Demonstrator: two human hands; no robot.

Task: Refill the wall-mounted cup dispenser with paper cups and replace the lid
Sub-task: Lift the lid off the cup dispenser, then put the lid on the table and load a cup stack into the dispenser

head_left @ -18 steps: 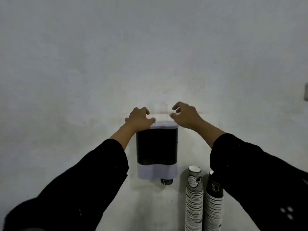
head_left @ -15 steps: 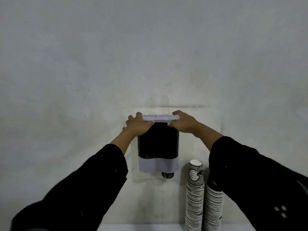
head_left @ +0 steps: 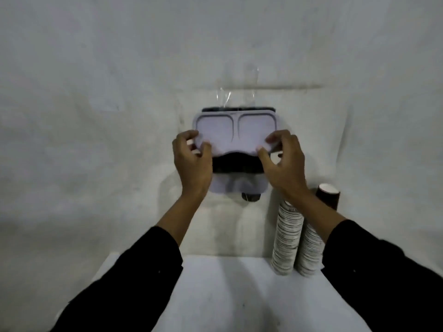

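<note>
A: Head view, entry one. Lid point(head_left: 236, 136) was seen held at both front corners: left hand point(head_left: 191, 164) closed on the left corner, right hand point(head_left: 284, 164) closed on the right one, thumbs under the front edge, fingers on top. Lid was tilted, its top face turned toward the camera, its rear edge close to the dark top rim of the dispenser point(head_left: 237, 165) on the wall point(head_left: 96, 92).

B: Why two hands, and why at the corners?

A: Judged: an even grip keeps a wide, flat lid level, so it is not jammed on one side. Whether the rear edge was still touching the rim could not be told.

B: Were the cups noted?

A: Two cup stacks point(head_left: 288, 238) were standing on the counter point(head_left: 227, 295) just right of the dispenser, near the wall, within reach of the right hand. One cup point(head_left: 249, 197) was showing at the bottom outlet. How full the dark body was could not be read.

B: Stage?

A: Judged early: lid was off its seat, stacks not yet loaded. Lid would need setting down before cups are handled.
</note>
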